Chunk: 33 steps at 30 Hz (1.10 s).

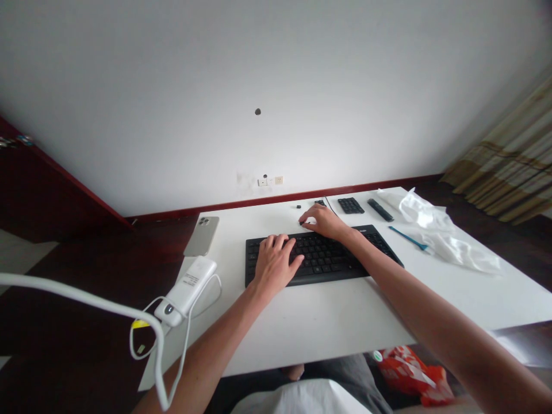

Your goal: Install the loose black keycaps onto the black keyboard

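A black keyboard (323, 256) lies on the white table in front of me, partly covered by my hands and right forearm. My left hand (276, 261) rests on its left part, fingers spread over the keys. Just beyond the keyboard's back edge, my right hand (325, 221) is closed in a pinch, with a small black keycap (302, 223) at the fingertips. Another loose keycap (298, 206) sits farther back. Behind the right hand is a small group of black keycaps (319, 202), partly hidden. A larger block of keycaps (351, 205) lies to its right.
A long black piece (380, 210), a slim blue tool (407, 237) and crumpled white plastic (431, 215) lie on the right. A phone (202, 236) and a white power bank (187, 290) with a looping white cable (95, 299) are left. A wall stands behind the table (302, 322).
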Tool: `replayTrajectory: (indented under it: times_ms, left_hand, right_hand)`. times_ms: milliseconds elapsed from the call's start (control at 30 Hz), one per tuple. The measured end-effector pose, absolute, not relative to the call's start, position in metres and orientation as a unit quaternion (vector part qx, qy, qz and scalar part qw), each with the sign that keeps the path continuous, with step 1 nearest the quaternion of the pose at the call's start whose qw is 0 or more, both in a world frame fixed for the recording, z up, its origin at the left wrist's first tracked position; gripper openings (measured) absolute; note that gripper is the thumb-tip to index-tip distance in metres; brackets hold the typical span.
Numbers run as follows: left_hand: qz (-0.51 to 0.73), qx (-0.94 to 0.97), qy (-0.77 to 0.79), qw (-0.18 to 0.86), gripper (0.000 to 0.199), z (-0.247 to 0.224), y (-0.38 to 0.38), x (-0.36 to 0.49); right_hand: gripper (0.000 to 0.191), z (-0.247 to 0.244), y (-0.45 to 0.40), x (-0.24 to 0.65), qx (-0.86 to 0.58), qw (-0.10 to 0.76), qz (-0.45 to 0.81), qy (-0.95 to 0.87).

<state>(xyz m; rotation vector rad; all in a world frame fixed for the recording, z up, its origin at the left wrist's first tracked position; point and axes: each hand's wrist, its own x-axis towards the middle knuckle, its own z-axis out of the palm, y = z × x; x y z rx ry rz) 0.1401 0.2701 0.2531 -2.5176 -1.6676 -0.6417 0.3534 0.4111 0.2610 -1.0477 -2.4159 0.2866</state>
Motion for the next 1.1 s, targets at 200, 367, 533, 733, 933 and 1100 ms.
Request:
replayTrajectory:
  times_ms: [200,367,533,733,933,1100]
  left_hand:
    - [-0.197,-0.816,-0.542,0.031,0.041,0.254,0.27,0.14]
    - [-0.195,-0.817,-0.542,0.029,0.043,0.253,0.269,0.142]
    - [-0.195,-0.816,-0.543,0.025,0.039,0.254,0.27,0.142]
    - [-0.188,-0.816,-0.546,0.02,0.04,0.256,0.271,0.144]
    - [-0.184,-0.816,-0.548,0.018,0.036,0.256,0.271,0.144]
    - [-0.185,-0.819,-0.543,0.016,0.038,0.254,0.271,0.142]
  right_hand:
    - [0.01,0.28,0.395,0.36,-0.397,0.267,0.202,-0.855]
    - [0.008,0.276,0.381,0.368,-0.391,0.255,0.247,-0.849]
    - [0.008,0.268,0.379,0.369,-0.397,0.233,0.219,-0.86]
    - [0.013,0.273,0.377,0.373,-0.375,0.215,0.203,-0.879]
    - [0.014,0.274,0.373,0.374,-0.393,0.236,0.223,-0.86]
    - [0.015,0.269,0.372,0.372,-0.369,0.23,0.217,-0.874]
